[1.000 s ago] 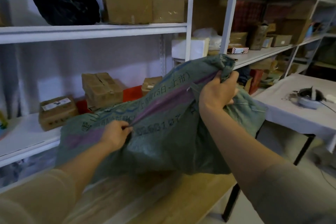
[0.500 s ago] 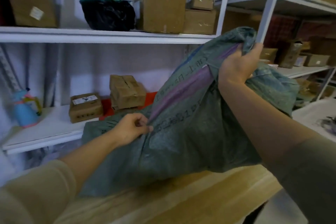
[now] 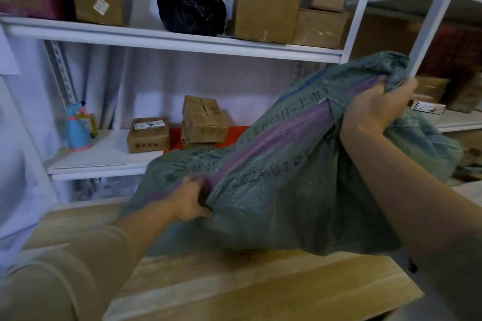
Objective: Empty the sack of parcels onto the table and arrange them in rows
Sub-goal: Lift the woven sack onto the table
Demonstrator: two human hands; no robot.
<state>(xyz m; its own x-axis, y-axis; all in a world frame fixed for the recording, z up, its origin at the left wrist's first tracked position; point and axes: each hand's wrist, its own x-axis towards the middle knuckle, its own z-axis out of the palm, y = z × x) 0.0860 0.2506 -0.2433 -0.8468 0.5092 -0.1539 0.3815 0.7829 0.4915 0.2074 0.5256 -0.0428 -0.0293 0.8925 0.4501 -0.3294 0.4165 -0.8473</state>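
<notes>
Tipping the sack higher, nothing out yet

Compared with a second ago, the right hand [image 3: 375, 109] has hoisted its bunched end of the green sack [image 3: 287, 190] higher. The left hand [image 3: 189, 199] stays clenched on a fold lower down. The sack's belly sags onto the wooden tabletop [image 3: 247, 284]; no parcels have spilled, so emptying continues.

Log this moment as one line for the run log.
left hand: grips sack | right hand: grips sack higher | sack: on table | parcels: none visible
</notes>
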